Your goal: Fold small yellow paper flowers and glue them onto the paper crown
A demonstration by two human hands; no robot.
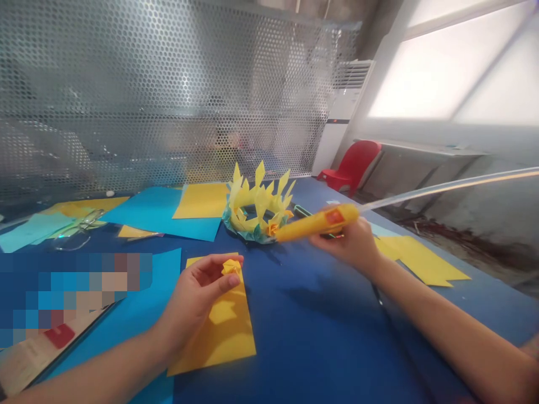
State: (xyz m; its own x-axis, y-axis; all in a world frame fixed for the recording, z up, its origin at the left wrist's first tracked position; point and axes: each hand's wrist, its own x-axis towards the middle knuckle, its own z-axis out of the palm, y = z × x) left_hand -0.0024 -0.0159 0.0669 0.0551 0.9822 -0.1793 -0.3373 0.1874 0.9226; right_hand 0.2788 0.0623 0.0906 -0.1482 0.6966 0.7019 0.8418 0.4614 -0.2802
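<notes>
Yellow paper flower (231,267) is pinched between the thumb and fingers of the left hand (191,289), above a yellow sheet (227,342); thumb hides its lower edge. Right hand (356,244) is curled around a glue gun (315,224); grip and most fingertips hidden, trigger finger cannot be told. Glue stick (446,186) is cut off at right. Gun's front end overlaps the near side of the paper crown (261,205); contact unclear. Flat object (25,365), lower left: partly pixelated, cut off. Flower: small, tightly folded, angular. Crown: pale yellow points, teal base, orange bloom (273,228) in front.
</notes>
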